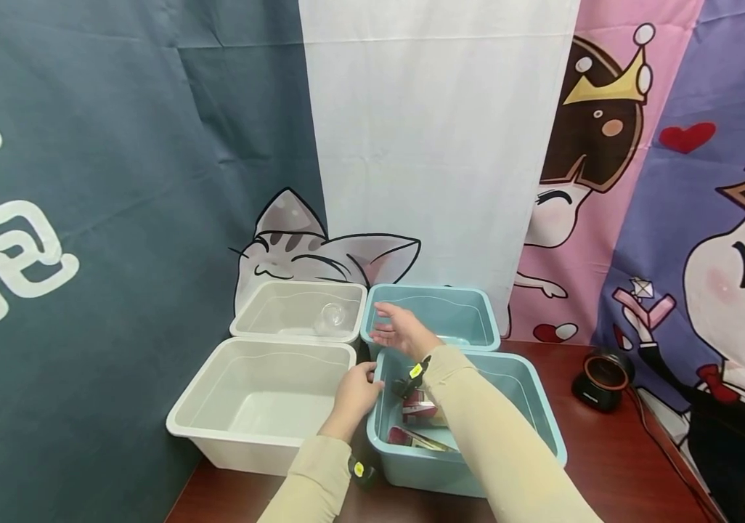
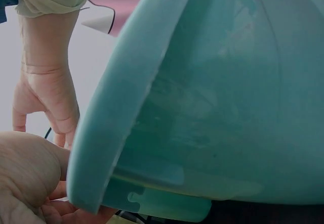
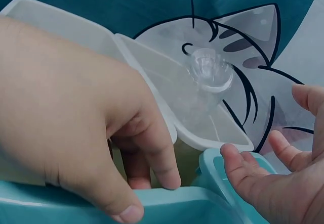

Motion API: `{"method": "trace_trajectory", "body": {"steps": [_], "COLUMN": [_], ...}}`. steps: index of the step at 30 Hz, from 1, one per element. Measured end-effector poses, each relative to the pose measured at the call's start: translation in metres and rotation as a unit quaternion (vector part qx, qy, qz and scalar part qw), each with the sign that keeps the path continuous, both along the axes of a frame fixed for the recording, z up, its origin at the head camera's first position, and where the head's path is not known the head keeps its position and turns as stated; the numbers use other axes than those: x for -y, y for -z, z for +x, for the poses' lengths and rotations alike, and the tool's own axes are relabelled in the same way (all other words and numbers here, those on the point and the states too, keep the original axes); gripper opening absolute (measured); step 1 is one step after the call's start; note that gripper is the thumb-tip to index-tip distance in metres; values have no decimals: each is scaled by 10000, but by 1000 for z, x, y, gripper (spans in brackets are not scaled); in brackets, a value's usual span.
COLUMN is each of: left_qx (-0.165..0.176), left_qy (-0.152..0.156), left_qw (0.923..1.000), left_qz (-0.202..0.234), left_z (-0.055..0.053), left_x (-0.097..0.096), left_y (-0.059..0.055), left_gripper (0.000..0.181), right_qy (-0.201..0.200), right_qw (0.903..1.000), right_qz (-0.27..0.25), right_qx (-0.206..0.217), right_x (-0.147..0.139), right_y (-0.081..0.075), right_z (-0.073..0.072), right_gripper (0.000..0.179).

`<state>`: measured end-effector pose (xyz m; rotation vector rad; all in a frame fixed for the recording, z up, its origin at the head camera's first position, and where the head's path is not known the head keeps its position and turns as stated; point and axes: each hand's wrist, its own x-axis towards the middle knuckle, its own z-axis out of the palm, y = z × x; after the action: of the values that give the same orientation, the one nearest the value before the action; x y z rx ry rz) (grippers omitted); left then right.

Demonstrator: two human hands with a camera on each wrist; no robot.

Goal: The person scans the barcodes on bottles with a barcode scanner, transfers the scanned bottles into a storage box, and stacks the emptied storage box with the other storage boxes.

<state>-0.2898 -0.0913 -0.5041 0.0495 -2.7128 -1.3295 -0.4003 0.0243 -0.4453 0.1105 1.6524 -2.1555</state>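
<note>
My left hand (image 1: 354, 398) grips the left rim of the front blue bin (image 1: 547, 414), its thumb inside and its fingers outside. Above the near left part of the back blue bin (image 1: 431, 293) is my right hand (image 1: 405, 333), fingers spread and holding nothing. A clear plastic cup (image 3: 210, 71), blurred in the right wrist view, shows in or just above the back white bin (image 1: 281, 309); which of the two I cannot tell. Red-and-white packets (image 1: 417, 408) lie in the front blue bin, partly hidden by my right forearm.
A front white bin (image 1: 248, 438) stands left of the front blue bin, on a reddish-brown table (image 1: 581, 457). A black device with a round top (image 1: 601, 379) and a cable sits at the right. Printed curtains (image 1: 438, 145) hang close behind the bins.
</note>
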Motion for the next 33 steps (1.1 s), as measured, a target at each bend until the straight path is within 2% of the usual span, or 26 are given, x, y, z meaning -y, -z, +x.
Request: {"method": "trace_trajectory", "body": {"steps": [6,12,16,18,22,25,27,31,32,33], "left_qx": [4,26,42,22,-1,25,4,5,-20,-11], "left_qy": [49,42,28,13,-8,-4,0,-44,-34,-31], "left_qw": [10000,10000,10000,10000,10000,10000,10000,10000,10000,10000], "left_qz": [31,59,63,53,11,18,1,-12,-39,-41], "left_z": [1,2,2,2,1,0,0,0,0,0], "left_x": [-1,-2,0,1,3,3,2,1,0,0], "left_y": [0,0,-1,-1,0,1,2,1,1,0], "left_gripper": [42,42,42,42,42,42,42,42,42,42], "right_qy": [-34,-109,-324,-431,-756,-1129,-1407,-1889,-1987,-2071], "right_qw": [9999,9974,9895,9808,9530,9227,8938,8232,8088,7987], "right_qz": [48,569,1139,1529,2342,2953,3430,4283,4432,4536], "right_qx": [-120,-418,-833,-1127,-1767,-2207,-2524,-3211,-3315,-3368], "right_x": [-12,-34,-51,-59,-73,-83,-90,-103,-107,-110], "right_y": [4,9,12,13,19,25,29,36,39,42], "right_z": [0,3,6,9,15,20,25,35,36,38], "right_gripper": [66,60,52,45,34,28,24,24,25,26]}}
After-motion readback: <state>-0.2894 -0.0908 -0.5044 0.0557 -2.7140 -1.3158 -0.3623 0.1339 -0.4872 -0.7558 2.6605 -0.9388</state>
